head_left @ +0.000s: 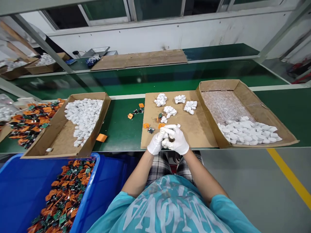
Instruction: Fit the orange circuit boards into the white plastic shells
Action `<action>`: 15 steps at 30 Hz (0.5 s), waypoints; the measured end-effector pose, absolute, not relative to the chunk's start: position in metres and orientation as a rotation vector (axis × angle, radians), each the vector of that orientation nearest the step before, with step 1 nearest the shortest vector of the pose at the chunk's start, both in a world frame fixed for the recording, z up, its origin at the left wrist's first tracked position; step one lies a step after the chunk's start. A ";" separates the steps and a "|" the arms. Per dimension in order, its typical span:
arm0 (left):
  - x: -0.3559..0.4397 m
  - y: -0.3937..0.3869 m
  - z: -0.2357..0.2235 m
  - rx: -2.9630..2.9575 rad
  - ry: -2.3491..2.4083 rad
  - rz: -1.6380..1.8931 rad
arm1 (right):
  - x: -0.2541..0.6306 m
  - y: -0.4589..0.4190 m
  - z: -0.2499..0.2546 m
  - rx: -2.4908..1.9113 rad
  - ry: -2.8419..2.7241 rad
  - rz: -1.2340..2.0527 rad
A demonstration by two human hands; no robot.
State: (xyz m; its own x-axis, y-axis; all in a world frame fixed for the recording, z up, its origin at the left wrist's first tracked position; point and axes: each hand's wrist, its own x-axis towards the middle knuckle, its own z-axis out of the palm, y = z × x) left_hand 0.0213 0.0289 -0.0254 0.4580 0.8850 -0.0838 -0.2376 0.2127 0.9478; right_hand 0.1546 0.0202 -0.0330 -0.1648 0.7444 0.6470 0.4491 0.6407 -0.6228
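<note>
Both my hands wear white gloves and are pressed together over the near edge of a flat cardboard sheet (194, 129). My left hand (155, 142) and my right hand (178, 139) are closed round something small and white that I cannot make out. Small piles of white plastic parts (170, 111) lie on the sheet beyond my hands. Loose orange-and-green circuit pieces (148, 127) lie just left of my fingers.
A cardboard box of white parts (84, 116) stands at the left and another (247, 132) at the right. A blue bin (21, 191) holds orange-green circuit pieces near my left side. More such pieces (31, 121) are heaped at far left. A green conveyor belt (157, 79) runs behind.
</note>
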 end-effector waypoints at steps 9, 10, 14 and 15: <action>0.029 0.030 -0.023 0.881 0.699 1.194 | 0.150 0.020 -0.033 -1.014 -1.746 0.227; 0.029 0.030 -0.027 0.871 0.692 1.204 | 0.150 0.020 -0.033 -1.009 -1.749 0.227; 0.027 0.033 -0.037 0.935 0.712 1.125 | 0.153 0.021 -0.030 -1.020 -1.754 0.250; 0.027 0.034 -0.038 0.944 0.753 1.080 | 0.153 0.022 -0.029 -1.023 -1.771 0.245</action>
State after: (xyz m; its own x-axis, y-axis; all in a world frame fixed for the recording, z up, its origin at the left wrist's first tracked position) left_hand 0.0267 0.0345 -0.0383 0.3066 0.9501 -0.0568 -0.3819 0.1774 0.9070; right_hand 0.1534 0.0218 -0.0294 -0.1072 0.7324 0.6724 0.5223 0.6169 -0.5887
